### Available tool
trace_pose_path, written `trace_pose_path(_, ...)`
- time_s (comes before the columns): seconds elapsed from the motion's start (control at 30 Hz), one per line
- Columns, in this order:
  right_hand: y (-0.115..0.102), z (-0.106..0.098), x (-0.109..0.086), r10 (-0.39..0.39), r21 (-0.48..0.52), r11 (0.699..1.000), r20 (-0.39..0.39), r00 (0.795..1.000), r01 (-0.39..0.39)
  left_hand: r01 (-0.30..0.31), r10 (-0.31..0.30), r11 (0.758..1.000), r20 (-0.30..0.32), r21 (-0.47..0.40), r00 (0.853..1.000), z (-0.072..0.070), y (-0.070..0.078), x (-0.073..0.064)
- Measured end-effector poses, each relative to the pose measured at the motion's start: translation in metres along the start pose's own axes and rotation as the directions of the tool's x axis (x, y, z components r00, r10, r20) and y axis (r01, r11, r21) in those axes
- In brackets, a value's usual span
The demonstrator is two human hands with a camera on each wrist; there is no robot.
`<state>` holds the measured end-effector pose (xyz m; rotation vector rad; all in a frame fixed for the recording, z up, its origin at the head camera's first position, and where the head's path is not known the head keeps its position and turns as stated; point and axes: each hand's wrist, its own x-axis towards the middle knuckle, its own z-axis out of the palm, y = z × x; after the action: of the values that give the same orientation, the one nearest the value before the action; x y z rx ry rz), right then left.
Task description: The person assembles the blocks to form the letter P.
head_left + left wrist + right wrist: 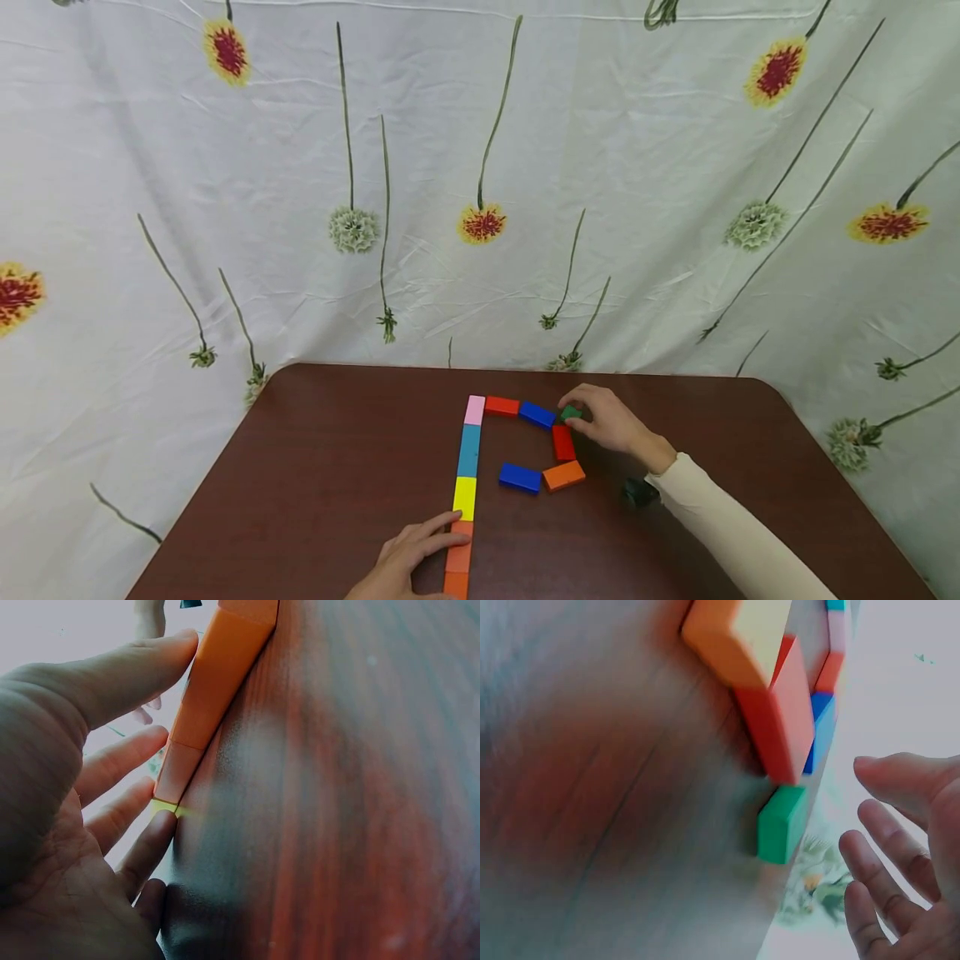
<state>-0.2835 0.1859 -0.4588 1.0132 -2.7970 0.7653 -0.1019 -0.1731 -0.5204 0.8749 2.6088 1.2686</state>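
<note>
A straight row of blocks runs away from me: orange [455,586], salmon [459,557], yellow [464,498], teal [468,451] and pink [475,410]. My left hand [405,557] lies along the near end, its fairly straight fingers touching the orange and salmon blocks. From the pink end a curve bends right through a red block [502,406], a blue block [537,415], a small green block [571,412] and another red block [563,443]. My right hand [609,421] hovers around the green block [781,825], thumb and fingers spread, apart from it in the right wrist view.
Nearer me, an orange block [564,475] and a blue block [520,477] continue the curve back toward the row. A small dark object [637,492] shows beside my right cuff. The brown tabletop [337,450] ends at a flower-printed white cloth [420,275].
</note>
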Motion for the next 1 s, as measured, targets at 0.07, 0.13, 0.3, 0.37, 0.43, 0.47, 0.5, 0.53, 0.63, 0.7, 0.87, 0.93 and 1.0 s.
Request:
trace_pose_path(0.07, 0.006, 0.001, 0.001, 0.014, -0.015, 1.0, 0.012, 1.0, -0.013, -0.009, 0.009, 1.0, -0.004, 0.009, 1.0, 0.001, 0.0, 0.0)
trace_pose_path(0.13, 0.011, 0.003, 0.002, 0.032, -0.019, 0.999, 0.025, 0.999, -0.032, -0.018, 0.018, 1.0, -0.003, 0.012, 1.0, 0.002, 0.0, 0.0)
trace_pose_path(0.3, 0.019, 0.007, 0.002, 0.073, -0.025, 0.997, 0.043, 0.996, -0.072, -0.013, 0.013, 1.0, 0.012, 0.007, 1.0, 0.001, 0.002, 0.0)
trace_pose_path(0.37, 0.021, 0.009, 0.002, 0.101, -0.023, 0.995, 0.05, 0.994, -0.1, -0.002, 0.002, 1.0, 0.021, 0.003, 1.0, 0.0, 0.003, 0.001)
trace_pose_path(0.43, 0.024, 0.01, 0.001, 0.13, -0.018, 0.991, 0.058, 0.99, -0.129, 0.008, -0.008, 1.0, 0.031, -0.003, 0.999, -0.001, 0.004, 0.001)
trace_pose_path(0.47, 0.025, 0.01, 0.001, 0.145, -0.015, 0.989, 0.061, 0.988, -0.144, 0.011, -0.011, 1.0, 0.034, -0.003, 0.999, -0.002, 0.004, 0.001)
trace_pose_path(0.5, 0.025, 0.01, 0.001, 0.161, -0.012, 0.987, 0.065, 0.985, -0.16, 0.015, -0.015, 1.0, 0.037, -0.005, 0.999, -0.002, 0.004, 0.001)
trace_pose_path(0.53, 0.025, 0.011, 0.001, 0.173, -0.011, 0.985, 0.065, 0.983, -0.172, 0.019, -0.019, 1.0, 0.039, -0.007, 0.999, -0.002, 0.004, 0.002)
trace_pose_path(0.63, 0.025, 0.011, 0.001, 0.188, -0.012, 0.982, 0.057, 0.981, -0.187, 0.026, -0.025, 1.0, 0.042, -0.01, 0.999, -0.002, 0.003, 0.002)
trace_pose_path(0.7, 0.023, 0.01, 0.0, 0.195, -0.014, 0.981, 0.052, 0.979, -0.194, 0.031, -0.031, 0.999, 0.044, -0.012, 0.999, -0.002, 0.003, 0.002)
trace_pose_path(0.87, 0.019, 0.009, -0.003, 0.169, -0.008, 0.986, 0.023, 0.985, -0.169, 0.029, -0.028, 1.0, 0.044, -0.008, 0.999, -0.002, 0.002, 0.002)
trace_pose_path(0.93, 0.016, 0.008, -0.003, 0.151, 0.002, 0.988, -0.002, 0.988, -0.151, 0.026, -0.025, 1.0, 0.042, -0.006, 0.999, -0.002, 0.002, 0.002)
trace_pose_path(1.0, 0.013, 0.008, -0.004, 0.139, 0.013, 0.99, -0.022, 0.99, -0.138, 0.025, -0.025, 1.0, 0.042, -0.004, 0.999, -0.002, 0.002, 0.002)
